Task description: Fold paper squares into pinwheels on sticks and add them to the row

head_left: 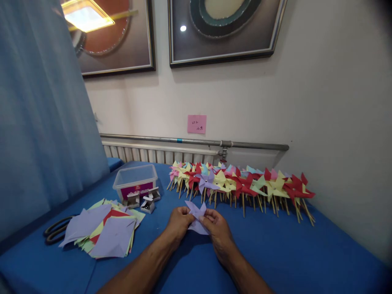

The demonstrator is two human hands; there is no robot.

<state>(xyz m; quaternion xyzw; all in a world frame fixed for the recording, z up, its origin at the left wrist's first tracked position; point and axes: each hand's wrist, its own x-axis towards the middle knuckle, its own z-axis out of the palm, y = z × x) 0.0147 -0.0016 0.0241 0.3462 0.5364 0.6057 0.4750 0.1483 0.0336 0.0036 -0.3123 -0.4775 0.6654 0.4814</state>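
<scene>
Head view shows a blue table (275, 253) standing against a light wall. At its left edge lie dark scissors (56, 232), partly under a stack of paper squares (104, 232) in lilac, yellow, green and red. Behind the stack, toward the far left corner, stands a clear plastic box (135, 179), and just in front of it are small open cardboard boxes (143, 201). In the middle, near the front edge, the left hand (178, 223) and the right hand (218, 228) meet over the table. Both hands are closed with the fingertips on a lilac paper pinwheel (196, 214), which is held between them, just above the cloth. Along the far edge, from the middle to the right, lies a long row of finished pinwheels (241, 181) on wooden sticks, close to the wall.
</scene>
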